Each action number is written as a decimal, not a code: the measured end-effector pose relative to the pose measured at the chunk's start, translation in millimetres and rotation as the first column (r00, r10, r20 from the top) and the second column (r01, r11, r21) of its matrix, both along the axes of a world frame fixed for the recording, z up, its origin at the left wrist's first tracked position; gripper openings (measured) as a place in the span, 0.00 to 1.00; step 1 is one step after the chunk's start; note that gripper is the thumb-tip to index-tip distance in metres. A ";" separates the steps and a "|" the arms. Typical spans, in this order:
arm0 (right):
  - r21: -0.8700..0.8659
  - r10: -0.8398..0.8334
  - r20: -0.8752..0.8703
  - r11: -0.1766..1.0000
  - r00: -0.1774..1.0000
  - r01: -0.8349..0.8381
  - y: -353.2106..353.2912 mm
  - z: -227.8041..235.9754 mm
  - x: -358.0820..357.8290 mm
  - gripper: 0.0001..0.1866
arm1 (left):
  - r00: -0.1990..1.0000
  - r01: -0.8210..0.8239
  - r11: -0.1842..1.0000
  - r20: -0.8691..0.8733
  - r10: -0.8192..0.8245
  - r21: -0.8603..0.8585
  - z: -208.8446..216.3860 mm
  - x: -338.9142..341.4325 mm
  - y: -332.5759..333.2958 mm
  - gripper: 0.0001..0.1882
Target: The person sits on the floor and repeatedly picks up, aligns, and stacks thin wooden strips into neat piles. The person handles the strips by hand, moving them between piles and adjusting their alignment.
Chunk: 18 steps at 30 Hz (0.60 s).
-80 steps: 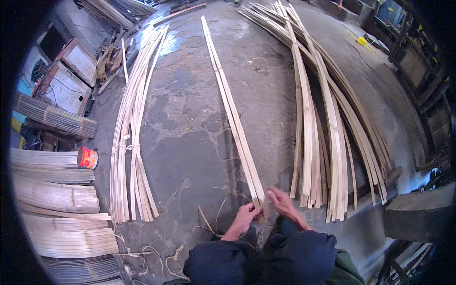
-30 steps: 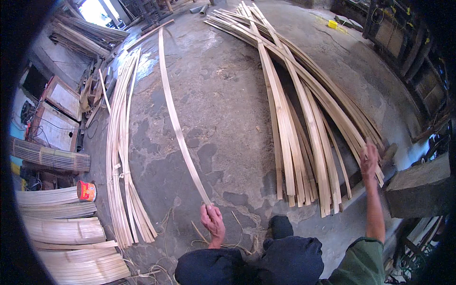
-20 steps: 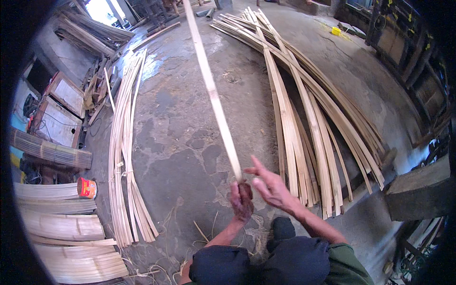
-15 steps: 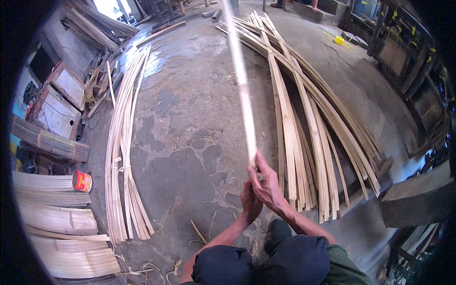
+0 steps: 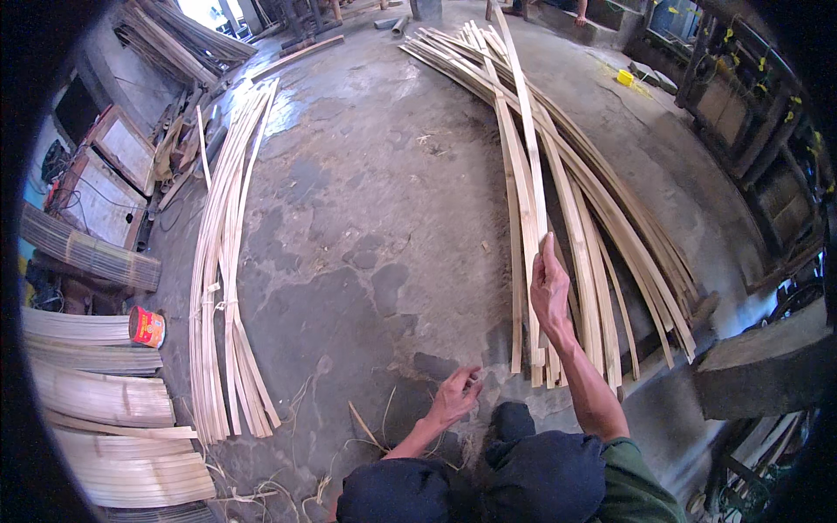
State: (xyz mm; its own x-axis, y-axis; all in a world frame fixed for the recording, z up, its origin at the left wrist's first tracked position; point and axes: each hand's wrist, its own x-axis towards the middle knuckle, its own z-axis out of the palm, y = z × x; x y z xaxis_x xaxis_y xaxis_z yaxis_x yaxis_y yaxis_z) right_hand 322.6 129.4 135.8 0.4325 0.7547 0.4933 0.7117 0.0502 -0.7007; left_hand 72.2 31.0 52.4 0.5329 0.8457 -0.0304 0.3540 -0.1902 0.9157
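The person's right hand [image 5: 550, 292] has its grip around the near end of a pale strip [image 5: 527, 113], which extends over the right-hand pile of strips [image 5: 589, 288]; contact is unclear. The left hand's [image 5: 455, 397] loosely curled, empty grip hovers above the floor [image 5: 366, 200].

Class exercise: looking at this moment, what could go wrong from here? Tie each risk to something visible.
1. The right hand alone grips the long strip, while the left hand holds nothing; the far end might swing or slip.
2. The pile of strips is crossed and fanned out, so one could snag.
3. A thin sliver lies on the floor; it might catch underfoot.
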 end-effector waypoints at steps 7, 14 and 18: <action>-0.301 -0.048 -0.050 0.953 0.998 0.031 -10.1 -47.0 13.0 0.25 | 0.973 -0.226 0.968 -0.069 0.220 -0.109 -25.0 -49.0 -40.0 0.14; -0.246 -0.026 -0.117 0.969 0.993 -0.003 -17.4 -44.0 5.5 0.26 | 0.949 -0.305 0.951 -0.098 0.299 -0.053 -44.1 -76.4 -69.6 0.12; -0.131 -0.069 -0.093 0.990 0.993 0.057 -20.4 -36.6 -0.6 0.26 | 0.945 -0.318 0.947 -0.101 0.312 -0.049 -39.4 -74.3 -69.5 0.12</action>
State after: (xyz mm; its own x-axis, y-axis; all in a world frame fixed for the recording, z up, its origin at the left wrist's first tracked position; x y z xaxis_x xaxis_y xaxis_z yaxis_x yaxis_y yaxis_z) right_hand 322.0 109.0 99.2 0.5223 0.7786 0.3480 0.6387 -0.0867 -0.7645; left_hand -2.1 -38.5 13.1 0.2321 0.9646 -0.1255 0.4689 0.0021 0.8833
